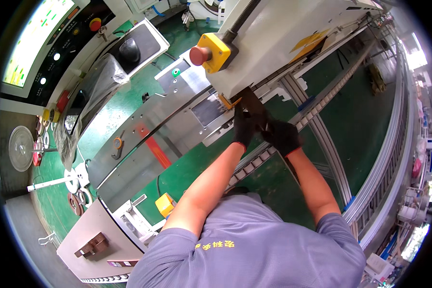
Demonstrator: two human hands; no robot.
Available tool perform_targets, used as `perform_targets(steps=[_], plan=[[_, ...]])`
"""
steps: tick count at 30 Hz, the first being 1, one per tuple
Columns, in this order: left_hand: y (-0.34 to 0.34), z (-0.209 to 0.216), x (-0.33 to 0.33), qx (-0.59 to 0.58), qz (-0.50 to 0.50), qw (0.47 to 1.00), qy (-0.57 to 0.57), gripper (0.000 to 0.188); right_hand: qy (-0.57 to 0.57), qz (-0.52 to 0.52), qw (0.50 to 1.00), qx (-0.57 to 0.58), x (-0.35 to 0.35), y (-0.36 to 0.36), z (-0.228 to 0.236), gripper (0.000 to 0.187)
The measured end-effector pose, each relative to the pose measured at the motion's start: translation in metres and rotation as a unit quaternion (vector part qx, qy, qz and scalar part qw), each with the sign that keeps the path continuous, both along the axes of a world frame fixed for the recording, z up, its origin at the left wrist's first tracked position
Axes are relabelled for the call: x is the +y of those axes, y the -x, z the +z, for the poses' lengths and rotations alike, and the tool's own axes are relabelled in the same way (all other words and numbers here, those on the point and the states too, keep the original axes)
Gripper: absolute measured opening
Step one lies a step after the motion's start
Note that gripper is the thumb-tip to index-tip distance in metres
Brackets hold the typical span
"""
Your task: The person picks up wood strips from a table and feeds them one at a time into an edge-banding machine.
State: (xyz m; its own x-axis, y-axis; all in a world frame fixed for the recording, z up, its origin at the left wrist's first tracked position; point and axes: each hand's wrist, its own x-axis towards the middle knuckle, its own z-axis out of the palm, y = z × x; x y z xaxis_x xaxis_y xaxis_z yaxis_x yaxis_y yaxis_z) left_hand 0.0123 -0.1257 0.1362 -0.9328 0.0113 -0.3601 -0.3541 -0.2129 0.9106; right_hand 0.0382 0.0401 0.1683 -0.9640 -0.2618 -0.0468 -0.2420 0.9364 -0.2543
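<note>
A dark brown flat piece sticks out from under the lower end of the white machine housing, its far end hidden there. My left hand, in a black glove with a red cuff, is closed on the near left side of this piece, fingers pointing up toward the machine. My right hand, gloved alike, grips the piece's near right edge; its fingertips are partly hidden. An orange pointed part sits just beside the left fingertips, at the end of the metal machine bed.
A red stop button on a yellow box hangs above the bed. Roller conveyor rails run along the right. Brown pieces lie on a grey table at lower left. An orange-handled tool rests on the bed. A lit screen stands at upper left.
</note>
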Motion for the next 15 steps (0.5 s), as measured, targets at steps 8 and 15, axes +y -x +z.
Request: perform_targets(steps=[8,15], plan=[[0.064,-0.049,0.093,0.219,0.124,0.968,0.013,0.075,-0.077,-0.029,0.997,0.006,0.053,0.052,0.011,0.056],[0.007,-0.008,-0.016,0.294,-0.210,0.896,0.258,0.036,-0.153,0.011,0.978,0.142,0.109,0.062,-0.008,0.057]])
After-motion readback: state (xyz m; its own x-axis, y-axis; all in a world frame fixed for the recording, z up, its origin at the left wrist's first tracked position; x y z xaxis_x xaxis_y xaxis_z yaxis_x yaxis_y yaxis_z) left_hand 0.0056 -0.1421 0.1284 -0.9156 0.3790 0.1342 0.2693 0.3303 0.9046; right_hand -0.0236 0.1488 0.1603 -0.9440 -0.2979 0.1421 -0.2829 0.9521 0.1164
